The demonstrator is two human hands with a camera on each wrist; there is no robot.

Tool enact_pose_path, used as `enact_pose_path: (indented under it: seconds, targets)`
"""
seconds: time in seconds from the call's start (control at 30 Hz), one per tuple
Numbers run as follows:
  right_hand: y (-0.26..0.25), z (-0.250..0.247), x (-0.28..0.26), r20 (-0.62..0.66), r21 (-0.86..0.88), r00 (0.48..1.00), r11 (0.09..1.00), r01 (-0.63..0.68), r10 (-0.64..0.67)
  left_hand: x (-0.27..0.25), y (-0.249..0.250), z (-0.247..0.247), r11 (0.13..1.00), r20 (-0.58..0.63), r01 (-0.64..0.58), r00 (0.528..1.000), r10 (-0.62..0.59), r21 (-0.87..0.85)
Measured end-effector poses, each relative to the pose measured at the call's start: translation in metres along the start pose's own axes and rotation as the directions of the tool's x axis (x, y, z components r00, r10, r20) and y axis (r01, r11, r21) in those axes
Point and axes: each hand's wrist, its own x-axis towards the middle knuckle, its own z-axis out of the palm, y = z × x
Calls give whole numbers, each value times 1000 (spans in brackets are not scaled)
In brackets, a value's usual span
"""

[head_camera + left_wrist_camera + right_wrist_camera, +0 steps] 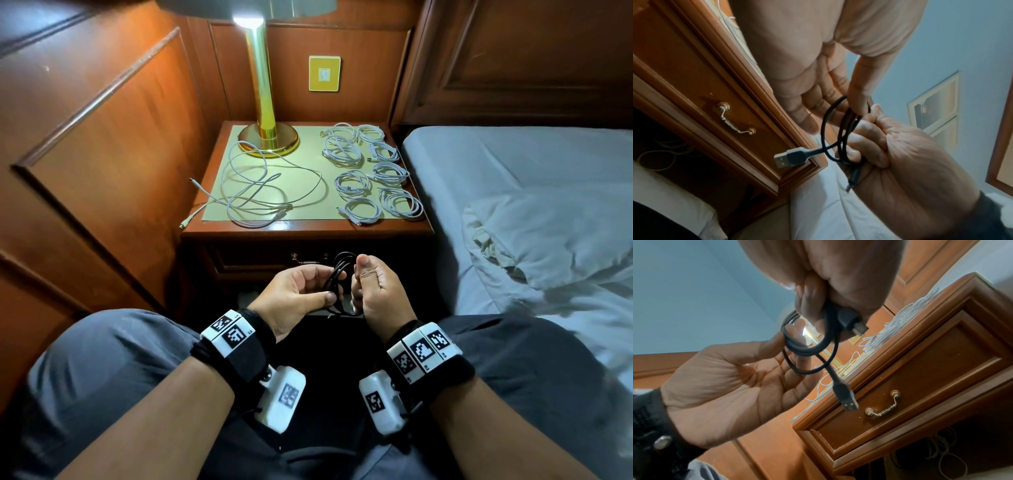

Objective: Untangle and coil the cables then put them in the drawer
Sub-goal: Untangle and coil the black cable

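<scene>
A black USB cable, wound into a small coil, hangs in front of the nightstand's shut drawer. My left hand pinches one side of the coil between thumb and fingers. My right hand curls its fingers round the other side. In the left wrist view, the cable's USB-A plug sticks out below the coil. In the right wrist view, that plug dangles free, and a second plug pokes out of my right hand. The drawer's brass handle lies just beyond.
On the nightstand top, loose tangled white cables lie at the left and several coiled white cables at the right. A brass lamp stands at the back. A bed is to the right and wood panelling to the left.
</scene>
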Motion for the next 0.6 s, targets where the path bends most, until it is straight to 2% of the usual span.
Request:
enact_pose_path:
  seconds: [0.2,0.37,0.6]
  targets:
    - [0,-1,0,5,-5,1000,1000,-9,9,-2,2,1,999,83,5,997,-1,-48]
    - [1,0,0,-3,43,1000,999,-15,15,-4,-1,6,1000,20,-17,1000,17,-26]
    - [1,3,-2,7,5,1000,1000,2,-2,-4,0,7,997,-14,-16,1000,17,72]
